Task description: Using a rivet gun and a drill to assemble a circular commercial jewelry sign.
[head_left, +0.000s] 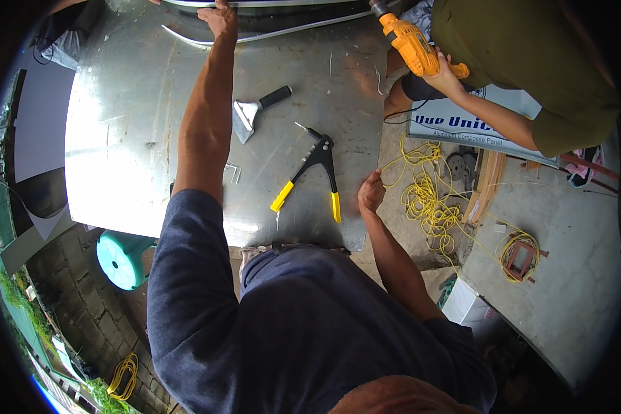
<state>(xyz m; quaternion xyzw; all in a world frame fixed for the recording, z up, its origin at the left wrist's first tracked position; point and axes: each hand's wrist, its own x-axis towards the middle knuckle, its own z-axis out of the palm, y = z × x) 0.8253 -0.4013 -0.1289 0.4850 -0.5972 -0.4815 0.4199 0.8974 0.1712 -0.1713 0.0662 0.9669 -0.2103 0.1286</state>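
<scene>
My left hand [219, 21] reaches to the far side of the metal-topped table, fingers apart, against a dark curved piece [255, 22] with pale trim strips. My right hand [371, 193] is closed at the table's right edge, beside a yellow cord; whether it grips the edge or something small is hidden. Between my arms a hand riveter [319, 160] with yellow grips lies with its handles spread. Farther back rests a wide-bladed scraper [255, 114] with a black handle. Small bent wire-like pieces [233, 172] lie near my left forearm.
At the right, another person's hand [448, 77] holds an orange power drill [414, 47]. Tangled yellow cord [428, 207] covers the floor there, near a cord reel [521, 259]. A turquoise stool [121, 261] stands left of the table [117, 138]. Fingertips of someone else show at the top left.
</scene>
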